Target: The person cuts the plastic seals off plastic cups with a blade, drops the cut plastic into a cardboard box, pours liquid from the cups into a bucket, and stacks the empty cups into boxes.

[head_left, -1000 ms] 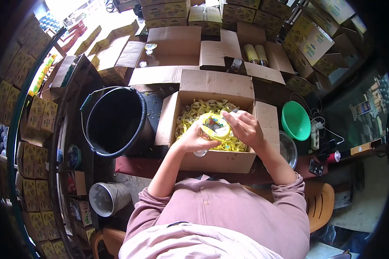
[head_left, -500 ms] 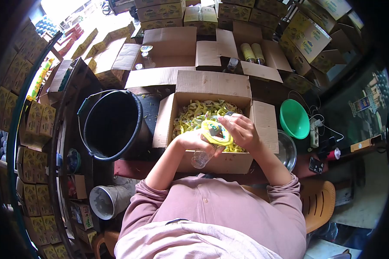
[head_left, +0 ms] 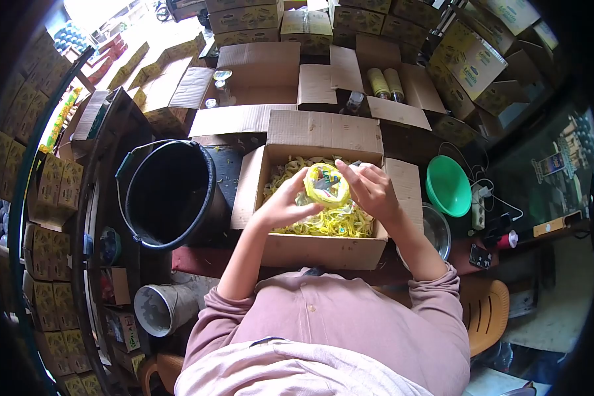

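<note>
The left hand grasps a yellow printed band, its thumb along the near side and its fingers at the left edge, and holds it up above an open cardboard box. The band forms a ring whose opening faces up towards the head, with some green lettering on the inner wall; whether it sits around a clear container cannot be told from here. The right hand is just beside the band, its index finger extended to the upper right part of the ring and the other fingers curled; whether those curled fingers close on anything cannot be told. Below both hands, the box holds a tangled heap of yellow strips, and its flaps are folded outward. To the left of the box stands a large black bucket with a wire handle, and a grey bucket lies lower down, tilted. To the right, a green bowl leans near a white power strip, with a metal bowl partly hidden by the right forearm. Beyond the box, a clear bottle with a dark cap stands between two more open cartons, the right one holding two yellow-labelled cylinders side by side
</note>
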Motion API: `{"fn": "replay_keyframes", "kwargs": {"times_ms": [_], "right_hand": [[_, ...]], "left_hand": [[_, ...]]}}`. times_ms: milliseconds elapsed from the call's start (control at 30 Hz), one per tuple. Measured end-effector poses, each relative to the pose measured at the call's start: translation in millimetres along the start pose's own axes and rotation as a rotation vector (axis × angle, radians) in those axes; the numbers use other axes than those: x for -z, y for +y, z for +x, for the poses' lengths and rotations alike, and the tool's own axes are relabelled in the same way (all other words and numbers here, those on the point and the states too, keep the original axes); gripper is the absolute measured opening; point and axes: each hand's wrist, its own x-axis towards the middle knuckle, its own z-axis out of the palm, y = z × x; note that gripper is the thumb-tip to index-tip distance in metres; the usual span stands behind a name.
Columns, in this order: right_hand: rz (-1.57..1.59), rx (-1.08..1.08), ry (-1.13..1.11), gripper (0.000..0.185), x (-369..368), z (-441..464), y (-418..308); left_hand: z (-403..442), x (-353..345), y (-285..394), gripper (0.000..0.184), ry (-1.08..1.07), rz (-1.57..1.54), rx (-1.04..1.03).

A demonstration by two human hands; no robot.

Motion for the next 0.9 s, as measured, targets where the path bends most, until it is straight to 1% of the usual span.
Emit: {"fn": "replay_keyframes", "kwargs": {"times_ms": [33,67,133,233,333,533,633,733,867,900], "right_hand": [[-0.043,-0.001,-0.046,0.051,1.1,0.6,-1.0],[-0.049,0.009,-0.048,0.05,-0.7,1.5,-2.0],[-0.057,0.031,-0.055,0.05,-5.4,3.0,-4.9],[-0.093,0.046,-0.048,0.049,-7.7,2.0,-4.5],[-0.101,0.067,-0.019,0.048,-7.1,1.1,-4.1],[-0.067,0.064,-0.016,0.046,-4.9,-0.5,-3.4],[-0.058,0.078,0.02,0.045,-7.0,-3.2,-1.7],[-0.03,0.088,0.043,0.042,-4.8,-4.0,-1.5],[-0.005,0.093,0.057,0.04,-3.2,-2.7,-3.7],[-0.005,0.096,0.051,0.04,-2.6,-3.1,-3.9]], "left_hand": [[-0.3,-6.3,8.8,0.061,0.011,0.084,-0.019],[-0.7,-13.3,10.2,0.055,0.069,0.284,-0.13],[-0.2,-28.5,18.9,0.048,0.273,0.493,-0.106],[1.6,-29.6,12.6,0.043,0.344,0.504,-0.14],[1.0,-30.2,20.2,0.036,0.304,0.35,-0.063],[-1.3,-26.8,18.9,0.034,0.186,0.224,-0.018],[-2.5,-25.8,9.5,0.041,0.059,0.126,-0.003],[-2.5,-23.9,13.4,0.043,-0.079,-0.043,0.049],[0.7,-15.0,15.9,0.043,-0.239,-0.196,0.186],[1.4,-15.6,13.4,0.042,-0.327,-0.127,0.117]]}}
